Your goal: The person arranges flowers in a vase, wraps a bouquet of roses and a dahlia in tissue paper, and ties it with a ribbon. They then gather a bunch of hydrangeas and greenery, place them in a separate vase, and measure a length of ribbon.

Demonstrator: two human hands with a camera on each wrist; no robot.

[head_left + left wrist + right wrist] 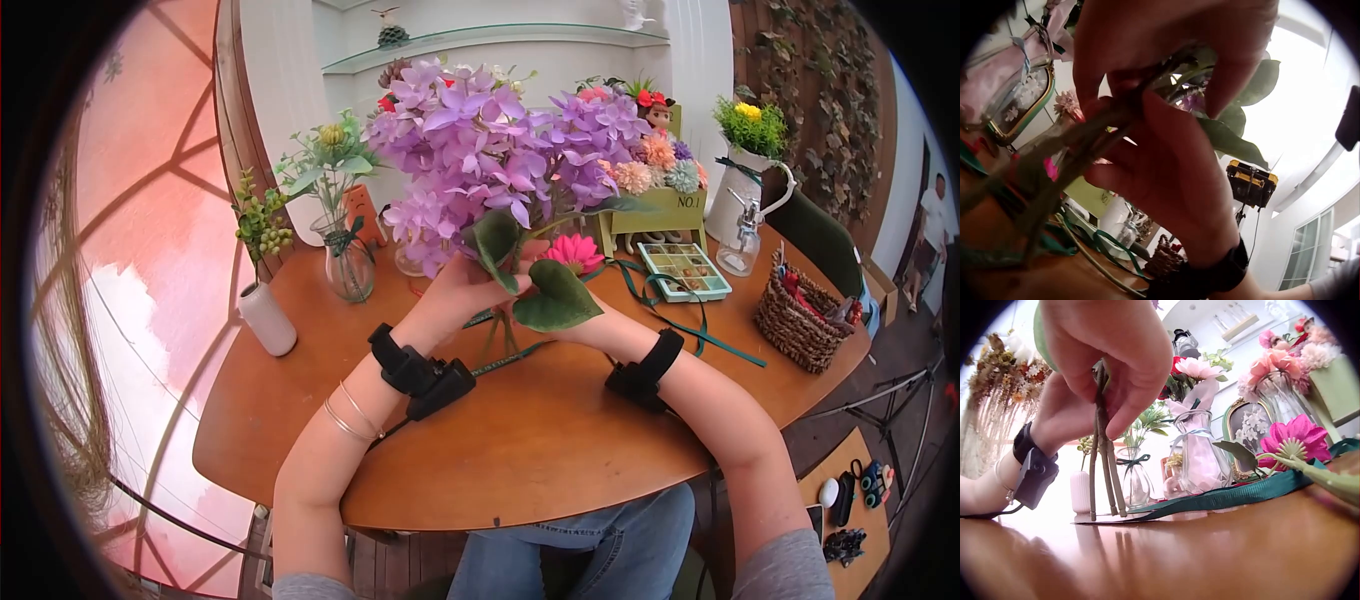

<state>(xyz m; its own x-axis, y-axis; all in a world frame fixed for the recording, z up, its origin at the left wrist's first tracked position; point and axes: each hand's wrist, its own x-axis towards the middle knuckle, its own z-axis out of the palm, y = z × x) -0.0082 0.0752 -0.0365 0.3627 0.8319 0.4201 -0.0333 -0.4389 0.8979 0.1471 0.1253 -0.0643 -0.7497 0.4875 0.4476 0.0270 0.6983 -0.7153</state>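
Observation:
A bunch of purple flowers (490,130) stands upright before me over the table, with broad green leaves (558,298) below the blooms. My left hand (450,300) holds the bunch high on its stems, just beneath the flower heads. The right hand (1110,344) pinches the brown-green stems (1107,475) between thumb and fingers; in the head view a leaf covers much of it. Both hands meet around the stems in the left wrist view. The cut ends reach down to the tabletop in the right wrist view. A bright pink flower (1294,445) lies beside a dark green ribbon (1235,499).
On the wooden table (540,450), a white vase (267,318) and a glass vase (350,268) stand left. To the right are a compartment box (684,272), a glass bottle (738,248), a wicker basket (803,318) and a white pitcher (735,190). A green flower box (655,222) stands behind.

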